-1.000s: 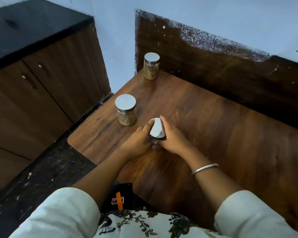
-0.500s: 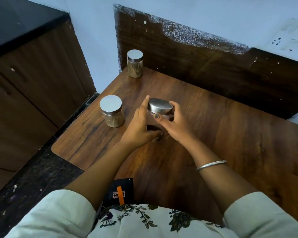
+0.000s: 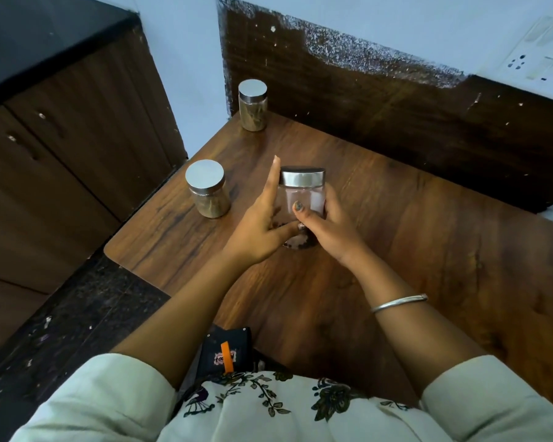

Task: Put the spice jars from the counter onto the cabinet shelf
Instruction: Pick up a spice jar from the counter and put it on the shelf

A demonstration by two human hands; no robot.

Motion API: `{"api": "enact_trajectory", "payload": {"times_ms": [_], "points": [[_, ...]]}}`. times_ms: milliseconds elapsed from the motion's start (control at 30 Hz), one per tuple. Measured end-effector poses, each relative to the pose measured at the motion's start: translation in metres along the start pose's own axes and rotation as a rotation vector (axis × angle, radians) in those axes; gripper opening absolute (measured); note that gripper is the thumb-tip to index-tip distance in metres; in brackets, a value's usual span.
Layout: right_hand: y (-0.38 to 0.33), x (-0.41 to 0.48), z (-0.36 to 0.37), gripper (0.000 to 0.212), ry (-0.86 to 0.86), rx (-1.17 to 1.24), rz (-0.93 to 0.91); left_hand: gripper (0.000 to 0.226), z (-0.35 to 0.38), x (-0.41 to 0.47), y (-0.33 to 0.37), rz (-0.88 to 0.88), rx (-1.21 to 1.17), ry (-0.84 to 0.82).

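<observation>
A clear glass jar [image 3: 302, 199] with a steel lid and dark spice at its bottom hangs above the wooden counter [image 3: 396, 250], upright. My right hand [image 3: 326, 228] grips it from the right, thumb across its front. My left hand [image 3: 262, 224] lies flat against its left side, fingers straight and thumb under the glass. Two more steel-lidded jars of brownish spice stand on the counter: one [image 3: 208, 189] near the left edge, another [image 3: 253, 105] in the far left corner.
A dark wood backsplash [image 3: 396, 100] rises behind the counter. To the left stand brown cabinet doors [image 3: 61, 148] under a black top, across a dark speckled floor strip [image 3: 61, 320]. A wall socket plate [image 3: 537, 63] is at the upper right.
The jar has been lifted off the counter and turned upright between both hands. The view has tilted up a little.
</observation>
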State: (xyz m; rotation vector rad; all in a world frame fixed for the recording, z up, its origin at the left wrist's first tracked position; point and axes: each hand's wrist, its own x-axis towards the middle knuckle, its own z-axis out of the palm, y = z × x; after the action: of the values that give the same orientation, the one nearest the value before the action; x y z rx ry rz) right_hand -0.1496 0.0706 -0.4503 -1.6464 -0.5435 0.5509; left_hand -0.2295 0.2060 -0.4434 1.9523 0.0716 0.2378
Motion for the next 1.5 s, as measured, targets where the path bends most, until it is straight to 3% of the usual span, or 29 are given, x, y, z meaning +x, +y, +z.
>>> {"api": "enact_trajectory", "payload": {"times_ms": [233, 500, 633, 867, 1033, 1133, 1233, 1500], "points": [[-0.004, -0.02, -0.021, 0.056, -0.061, 0.062, 0.005, 0.076, 0.011, -0.014, 0.024, -0.008, -0.075, 0.016], [-0.006, -0.046, -0.042, 0.059, -0.209, 0.192, 0.041, 0.108, 0.036, -0.026, 0.043, -0.062, -0.167, 0.023], [-0.007, -0.059, -0.053, 0.065, -0.197, 0.212, 0.01, 0.105, 0.038, -0.038, 0.046, -0.118, -0.236, 0.014], [-0.014, -0.076, -0.063, 0.096, -0.135, 0.076, -0.035, 0.094, 0.048, -0.046, 0.067, -0.117, -0.159, -0.01], [-0.022, -0.086, -0.076, 0.081, -0.247, 0.101, -0.029, 0.101, 0.051, -0.047, 0.074, -0.098, -0.155, -0.004], [-0.022, -0.088, -0.083, 0.092, -0.287, 0.138, -0.01, 0.097, 0.054, -0.049, 0.073, -0.088, -0.235, 0.001], [-0.025, -0.09, -0.083, 0.088, -0.323, 0.109, -0.009, 0.093, 0.056, -0.052, 0.074, -0.103, -0.297, -0.011], [-0.028, -0.101, -0.084, 0.101, -0.193, -0.051, -0.038, 0.109, 0.054, -0.051, 0.077, -0.118, 0.022, -0.104]]}}
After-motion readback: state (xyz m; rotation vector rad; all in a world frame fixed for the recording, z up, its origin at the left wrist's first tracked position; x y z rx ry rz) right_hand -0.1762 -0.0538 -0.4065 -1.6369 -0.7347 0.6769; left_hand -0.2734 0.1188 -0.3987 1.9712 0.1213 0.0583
